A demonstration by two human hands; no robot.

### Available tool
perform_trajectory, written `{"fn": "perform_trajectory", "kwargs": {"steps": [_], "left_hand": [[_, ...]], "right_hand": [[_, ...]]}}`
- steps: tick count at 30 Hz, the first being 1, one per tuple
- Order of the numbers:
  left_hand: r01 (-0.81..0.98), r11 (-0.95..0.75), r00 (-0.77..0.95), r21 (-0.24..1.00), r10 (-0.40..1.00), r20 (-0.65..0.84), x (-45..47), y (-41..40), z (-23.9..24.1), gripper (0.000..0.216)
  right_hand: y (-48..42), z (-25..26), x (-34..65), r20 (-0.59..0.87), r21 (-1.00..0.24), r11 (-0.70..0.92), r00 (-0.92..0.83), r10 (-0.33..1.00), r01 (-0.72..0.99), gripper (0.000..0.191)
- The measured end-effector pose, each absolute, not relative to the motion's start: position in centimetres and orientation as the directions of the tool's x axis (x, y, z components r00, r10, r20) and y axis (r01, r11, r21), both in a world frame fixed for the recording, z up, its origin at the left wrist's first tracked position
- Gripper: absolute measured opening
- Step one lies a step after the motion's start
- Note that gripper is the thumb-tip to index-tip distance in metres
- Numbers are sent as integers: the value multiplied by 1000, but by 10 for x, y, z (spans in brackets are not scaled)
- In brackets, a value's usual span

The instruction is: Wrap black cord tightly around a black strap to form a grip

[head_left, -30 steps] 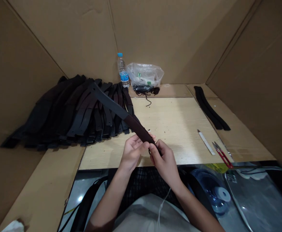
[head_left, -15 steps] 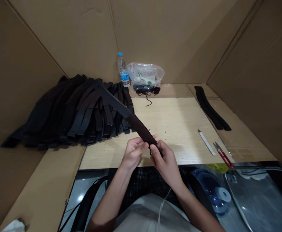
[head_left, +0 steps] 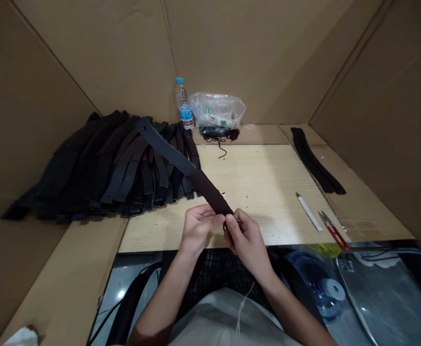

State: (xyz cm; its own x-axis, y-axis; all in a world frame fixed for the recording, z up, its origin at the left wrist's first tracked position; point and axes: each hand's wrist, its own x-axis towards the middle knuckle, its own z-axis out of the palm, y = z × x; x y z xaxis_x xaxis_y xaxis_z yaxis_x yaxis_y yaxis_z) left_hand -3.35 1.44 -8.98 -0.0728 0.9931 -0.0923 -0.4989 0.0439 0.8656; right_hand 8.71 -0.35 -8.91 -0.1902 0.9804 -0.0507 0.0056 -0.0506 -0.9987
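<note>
A curved dark strap (head_left: 210, 190), black at its far part and dark brown nearer me, slants over the table's front edge. My left hand (head_left: 199, 228) is closed on its near part, thumb on top. Beside it, my right hand (head_left: 244, 233) pinches the strap's near end, which the fingers mostly hide. A small dark loop, perhaps cord, shows between the two thumbs. The strap's far end, with a small hole, hangs over a large pile of similar straps (head_left: 124, 163) on the left.
A water bottle (head_left: 185, 108) and a clear plastic bag (head_left: 217, 110) stand at the back, with dark cord (head_left: 221, 139) before them. Two black strips (head_left: 316, 161) lie on the right. A white pencil-like marker (head_left: 309, 211) and red thread snips (head_left: 334, 231) lie near the front edge. Cardboard walls surround the table.
The strap's far end has turned and moved slightly left, so its hole now shows. My left fingertips, seen beyond the strap before, are now hidden. Both hands keep their hold.
</note>
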Motion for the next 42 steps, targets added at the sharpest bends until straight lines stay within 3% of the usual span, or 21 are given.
{"fn": "perform_trajectory", "kwargs": {"steps": [11,17,22,28,36,39,42], "left_hand": [[-553,99,101,828,994,-51,-31,14,-91,38],[-539,-172,-280,824,960,17,-47,23,-80,37],[-473,-162,-369,866,929,-28,-45,24,-72,33],[-472,-105,-330,875,942,-65,-45,22,-74,31],[-554,-101,-180,826,984,-1,-44,19,-83,34],[-569,-83,-166,818,986,-15,-42,18,-82,36],[-543,-124,-257,830,966,-23,-43,19,-78,37]], "right_hand": [[0,-90,91,18,-996,32,-163,986,80,33],[-2,-89,91,36,-977,59,-116,993,207,38],[-5,-87,88,50,-955,90,-145,988,282,37],[-4,-88,91,6,-976,50,-207,978,211,36],[-2,-81,94,-130,-989,-145,-363,923,-15,42],[-3,-82,93,-142,-988,-156,-347,927,-11,42],[-5,-85,92,-81,-993,-55,-255,964,108,40]]}}
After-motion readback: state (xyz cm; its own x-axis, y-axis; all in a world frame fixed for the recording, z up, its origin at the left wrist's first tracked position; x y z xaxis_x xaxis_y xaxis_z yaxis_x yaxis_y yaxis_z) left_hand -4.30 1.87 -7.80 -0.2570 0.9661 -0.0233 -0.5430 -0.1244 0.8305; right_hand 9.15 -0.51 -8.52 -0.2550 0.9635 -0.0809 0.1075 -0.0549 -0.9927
